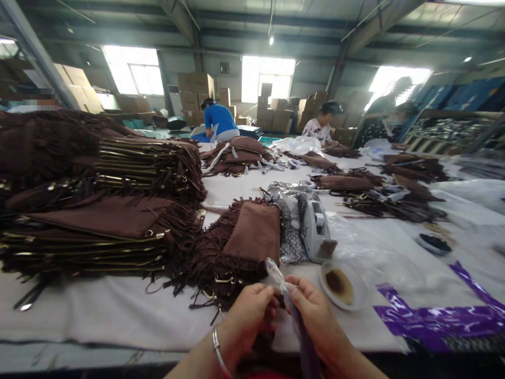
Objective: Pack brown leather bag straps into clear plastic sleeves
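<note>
Near the table's front edge, my right hand point(311, 305) is closed on a long strip in clear plastic wrap point(282, 281). Its lower part looks dark brown and hangs toward me; its pale upper end points away. My left hand point(256, 310), with a silver bangle on the wrist, is closed just beside the strip, fingertips curled together; what they pinch is hidden. Right beyond it lies a brown fringed bag point(254, 231) with gold metal fittings. A white tape dispenser point(316, 231) stands behind my right hand, next to a round dish point(341, 284) with a dark brown stain.
Stacks of brown fringed bags with gold zippers point(98, 218) fill the left side. Black-and-white patterned cloth point(290, 221) lies by the dispenser. To the right are a bowl of dark bits point(434, 243) and purple plastic point(434, 316). Several people work across the table.
</note>
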Demonstrator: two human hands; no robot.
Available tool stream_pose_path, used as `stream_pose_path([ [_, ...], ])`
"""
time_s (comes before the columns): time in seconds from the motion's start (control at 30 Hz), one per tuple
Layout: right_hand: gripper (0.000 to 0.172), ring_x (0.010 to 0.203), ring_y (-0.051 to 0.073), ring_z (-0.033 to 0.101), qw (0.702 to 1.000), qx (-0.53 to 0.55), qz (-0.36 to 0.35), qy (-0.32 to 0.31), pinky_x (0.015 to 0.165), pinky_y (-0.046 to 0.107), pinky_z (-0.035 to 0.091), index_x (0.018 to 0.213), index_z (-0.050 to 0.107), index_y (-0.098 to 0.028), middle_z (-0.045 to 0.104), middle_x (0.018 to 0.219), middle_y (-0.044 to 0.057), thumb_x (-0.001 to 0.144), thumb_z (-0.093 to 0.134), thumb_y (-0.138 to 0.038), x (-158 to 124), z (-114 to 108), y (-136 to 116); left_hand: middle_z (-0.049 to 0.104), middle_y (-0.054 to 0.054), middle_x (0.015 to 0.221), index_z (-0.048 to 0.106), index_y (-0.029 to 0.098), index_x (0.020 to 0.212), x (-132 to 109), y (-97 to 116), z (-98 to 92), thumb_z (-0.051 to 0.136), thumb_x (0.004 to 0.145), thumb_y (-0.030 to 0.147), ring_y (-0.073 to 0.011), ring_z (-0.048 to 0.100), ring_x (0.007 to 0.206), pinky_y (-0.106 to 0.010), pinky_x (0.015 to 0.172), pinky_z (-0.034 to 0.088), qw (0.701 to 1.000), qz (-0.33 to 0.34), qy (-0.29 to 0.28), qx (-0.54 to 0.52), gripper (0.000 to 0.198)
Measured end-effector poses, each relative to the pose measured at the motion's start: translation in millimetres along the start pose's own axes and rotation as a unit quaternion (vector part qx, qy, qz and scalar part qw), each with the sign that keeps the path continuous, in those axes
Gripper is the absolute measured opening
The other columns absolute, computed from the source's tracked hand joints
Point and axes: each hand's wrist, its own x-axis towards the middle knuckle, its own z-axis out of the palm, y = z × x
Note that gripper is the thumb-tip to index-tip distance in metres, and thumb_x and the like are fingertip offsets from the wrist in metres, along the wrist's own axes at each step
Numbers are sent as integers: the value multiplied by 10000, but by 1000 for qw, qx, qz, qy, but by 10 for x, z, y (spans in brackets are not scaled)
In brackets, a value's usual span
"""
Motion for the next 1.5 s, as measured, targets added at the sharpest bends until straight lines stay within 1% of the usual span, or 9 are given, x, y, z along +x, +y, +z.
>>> stream_pose_path([
  [0.1,530,620,154,580,999,-17,-28,-3,551,245,432,1085,547,-169,648,701,11,780,656,-589,-11,43,75,608,-41,774,648,103,928,-9,-12,68,703,733,457,-85,516,576,-177,485,378,995,-7,-49,-92,407],
  [0.3,567,574,178,582,988,-128,-79,41,568,286,474,1217,547,-149,612,607,-15,814,622,-541,-66,34,128,615,-24,697,656,101,849,53,-85,105,764,700,278,-88,558,584,-178,540,404,971,-15,-62,-230,255],
  [0.5,578,803,277,683,924,-327,-188,69,808,405,523,1390,477,-154,725,883,100,850,551,-346,-115,53,62,647,-49,725,668,89,839,33,-61,124,829,646,262,-91,566,578,-185,540,410,972,12,-68,-225,306],
  [0.6,590,850,315,695,901,-374,-217,42,795,442,532,1430,448,-182,734,1001,141,854,518,-288,-98,36,86,639,-42,707,666,87,789,0,-14,146,846,586,208,-104,579,590,-203,573,445,972,15,-62,-224,297],
  [0.8,541,760,319,680,854,-442,-275,21,715,450,537,1396,509,-188,744,931,168,867,536,-297,-90,-10,151,591,0,603,630,114,703,76,-36,136,740,559,81,-100,546,519,-200,522,420,962,-4,-71,-265,184],
  [1.03,583,842,281,680,907,-348,-239,-3,840,423,526,1410,469,-199,730,996,124,842,575,-278,-109,44,119,625,-24,639,618,112,715,125,-30,203,823,633,216,-116,582,567,-208,576,449,970,26,-53,-237,244],
  [1.2,719,602,172,565,955,-237,-172,35,633,288,495,1465,363,-181,610,662,-23,821,640,-343,-118,24,78,661,-47,724,656,110,891,73,90,34,679,801,547,-123,615,584,-212,547,469,964,-30,-87,-250,447],
  [1.33,733,572,129,488,975,-162,-152,13,581,248,435,1470,328,-174,520,638,-59,843,631,-404,-94,-9,155,693,-86,789,647,83,927,98,214,-62,634,858,490,-159,662,664,-259,631,528,950,-31,-47,-307,413],
  [1.5,719,607,141,522,962,-178,-205,-13,639,270,456,1487,286,-207,571,688,-38,866,604,-379,-88,-22,195,707,-76,774,623,110,883,184,424,76,672,846,431,-169,672,652,-257,595,533,920,27,27,-389,327],
])
